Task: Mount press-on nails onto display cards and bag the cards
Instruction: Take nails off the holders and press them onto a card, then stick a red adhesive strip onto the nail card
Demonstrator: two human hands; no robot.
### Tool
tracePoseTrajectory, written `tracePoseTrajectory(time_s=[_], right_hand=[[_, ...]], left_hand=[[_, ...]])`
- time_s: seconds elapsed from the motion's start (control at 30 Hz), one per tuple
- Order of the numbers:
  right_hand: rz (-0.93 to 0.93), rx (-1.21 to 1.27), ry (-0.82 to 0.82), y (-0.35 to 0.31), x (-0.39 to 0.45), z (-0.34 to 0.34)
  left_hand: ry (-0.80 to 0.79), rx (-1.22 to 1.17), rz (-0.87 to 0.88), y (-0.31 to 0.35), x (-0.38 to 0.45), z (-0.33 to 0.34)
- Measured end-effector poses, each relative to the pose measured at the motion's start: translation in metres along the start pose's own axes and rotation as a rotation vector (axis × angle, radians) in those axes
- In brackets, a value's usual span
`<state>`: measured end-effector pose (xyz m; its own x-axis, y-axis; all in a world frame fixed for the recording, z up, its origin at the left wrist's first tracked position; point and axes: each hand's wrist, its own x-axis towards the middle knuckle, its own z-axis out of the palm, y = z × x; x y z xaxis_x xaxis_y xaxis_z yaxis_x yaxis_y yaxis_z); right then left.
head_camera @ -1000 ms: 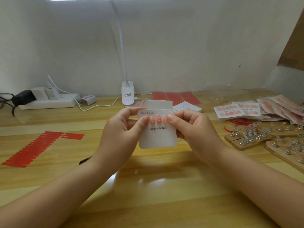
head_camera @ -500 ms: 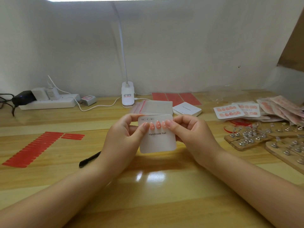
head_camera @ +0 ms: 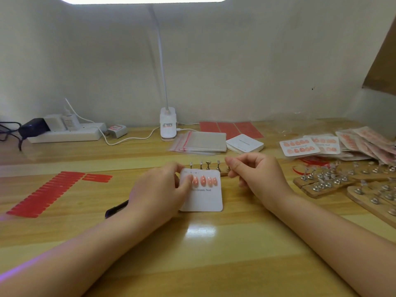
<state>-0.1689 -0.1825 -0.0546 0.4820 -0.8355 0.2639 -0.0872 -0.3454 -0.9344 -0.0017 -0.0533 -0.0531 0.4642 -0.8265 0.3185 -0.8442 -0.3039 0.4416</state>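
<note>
A white square display card with rounded corners lies flat on the pale wooden table, its lower edge facing a wide bare stretch of tabletop towards the person. A row of pink press-on nails sits across the card's upper part, above a line of small print. The left hand lies over the card's left edge, and its thumb presses the leftmost nail of the row; the other fingers are loosely bent and grip nothing. The right hand hovers just beside the card's upper right corner, apart from it, with fingers curled in a narrow pinch; whether anything sits between the fingertips cannot be told. Right behind the card's top edge stands a wooden strip with small metal nail stands, close to both hands. A black pen lies to the left, partly hidden by the left wrist. Further left a sheet of red adhesive strips lies well apart from the card. Behind, a stack of clear zip bags with red seals and a pile of blank white cards rest near the white clip lamp base. To the right, finished nail cards and more wooden boards with metal stands crowd the table's right edge.
</note>
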Motion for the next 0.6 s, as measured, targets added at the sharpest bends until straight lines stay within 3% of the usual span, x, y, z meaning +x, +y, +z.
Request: tracePoseTrajectory(time_s=[0.1,0.17,0.4,0.5,0.6], right_hand=[[0.001,-0.031,-0.009,-0.001,-0.001,0.002],[0.007,-0.04,-0.008,0.0,-0.001,0.004],[0.003,-0.006,0.0,0.002,-0.001,0.005],[-0.011,0.005,-0.027,0.001,-0.002,0.006],[-0.009,0.02,-0.026,0.001,-0.001,0.007]], left_hand=[[0.017,0.344,0.09,-0.002,0.002,0.002],[-0.006,0.446,0.113,-0.001,0.002,0.003],[0.055,0.468,0.131,0.002,0.005,-0.005],[0.012,0.373,-0.005,-0.009,0.024,-0.031],[-0.228,0.435,-0.253,-0.042,0.048,-0.073]])
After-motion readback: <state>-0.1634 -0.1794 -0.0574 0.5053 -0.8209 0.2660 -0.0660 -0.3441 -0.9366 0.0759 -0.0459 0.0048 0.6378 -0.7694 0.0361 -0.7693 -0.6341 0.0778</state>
